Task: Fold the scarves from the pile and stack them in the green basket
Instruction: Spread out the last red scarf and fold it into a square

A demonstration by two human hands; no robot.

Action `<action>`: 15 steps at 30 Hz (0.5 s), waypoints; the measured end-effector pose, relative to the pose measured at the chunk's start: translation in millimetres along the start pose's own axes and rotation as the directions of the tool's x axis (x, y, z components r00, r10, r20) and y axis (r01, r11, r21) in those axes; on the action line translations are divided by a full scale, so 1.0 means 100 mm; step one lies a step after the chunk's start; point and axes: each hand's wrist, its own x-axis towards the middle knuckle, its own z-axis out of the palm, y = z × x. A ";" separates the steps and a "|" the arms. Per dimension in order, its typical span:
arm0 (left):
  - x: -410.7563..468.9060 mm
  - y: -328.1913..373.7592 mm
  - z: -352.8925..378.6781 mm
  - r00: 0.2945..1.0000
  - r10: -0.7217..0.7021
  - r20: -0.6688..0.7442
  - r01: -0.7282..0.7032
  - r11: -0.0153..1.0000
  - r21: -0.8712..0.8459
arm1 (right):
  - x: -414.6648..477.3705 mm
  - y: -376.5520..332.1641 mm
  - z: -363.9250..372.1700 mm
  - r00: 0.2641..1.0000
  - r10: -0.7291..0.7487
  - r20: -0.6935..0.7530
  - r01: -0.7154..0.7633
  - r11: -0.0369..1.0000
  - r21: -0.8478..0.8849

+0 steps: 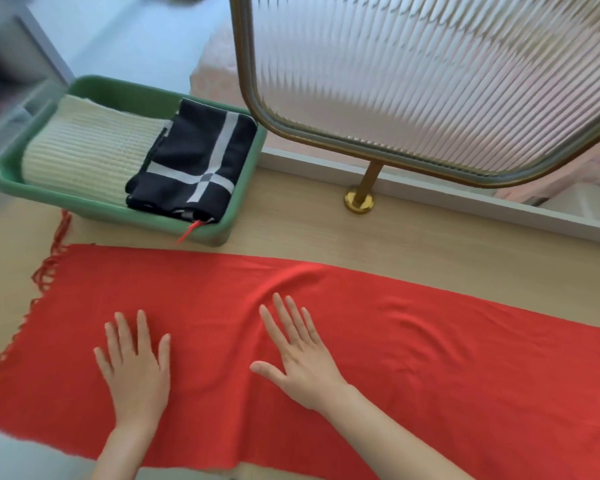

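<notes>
A red scarf (430, 358) with a fringed left end lies spread flat across the wooden table. My left hand (136, 365) presses on it palm down, fingers straight and spread. A little to the right, my right hand (298, 351) also lies flat on the cloth beside a low wrinkle. The green basket (125, 213) stands at the table's back left. Inside it are a folded cream knit scarf (87, 154) and a folded black scarf with white stripes (194, 161). A red strand hangs over the basket's front rim.
A ribbed glass screen (430, 81) in a brass frame stands at the back right on a brass post (361, 195). The light wooden table (430, 237) shows bare behind the scarf. A blurred shelf is at the far left.
</notes>
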 end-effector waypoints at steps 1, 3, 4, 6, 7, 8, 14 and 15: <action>0.01 -0.06 -0.03 1.000 -0.029 0.004 0.029 1.000 0.006 | 0.12 -0.10 0.02 1.000 -0.024 0.008 0.024 1.000 -0.001; 0.01 -0.17 -0.07 0.996 -0.088 0.017 0.088 0.996 0.010 | 0.36 -0.31 0.05 0.997 -0.077 0.023 0.078 0.997 -0.012; 0.01 -0.21 -0.09 0.994 -0.111 0.014 0.111 0.994 0.010 | 0.48 -0.41 0.06 0.994 -0.104 0.028 0.105 0.994 -0.021; -0.01 -0.31 -0.13 0.988 -0.153 0.000 0.153 0.988 0.013 | 0.73 -0.60 0.09 0.989 -0.142 0.046 0.143 0.990 -0.019; -0.03 -0.36 -0.12 0.984 -0.181 -0.001 0.181 0.983 0.011 | 0.86 -0.68 0.10 0.987 -0.150 0.059 0.151 0.989 -0.014; -0.05 -0.41 -0.12 0.978 -0.209 -0.003 0.209 0.978 0.004 | 0.98 -0.75 0.10 0.985 -0.155 0.071 0.156 0.988 -0.014; -0.10 -0.58 -0.06 0.935 -0.352 0.041 0.354 0.935 -0.029 | 1.57 -1.00 0.25 0.963 -0.205 0.176 0.228 0.966 -0.124; -0.08 -0.62 -0.04 0.934 -0.356 0.040 0.357 0.934 -0.024 | 1.63 -1.04 0.29 0.959 -0.219 0.177 0.244 0.960 -0.134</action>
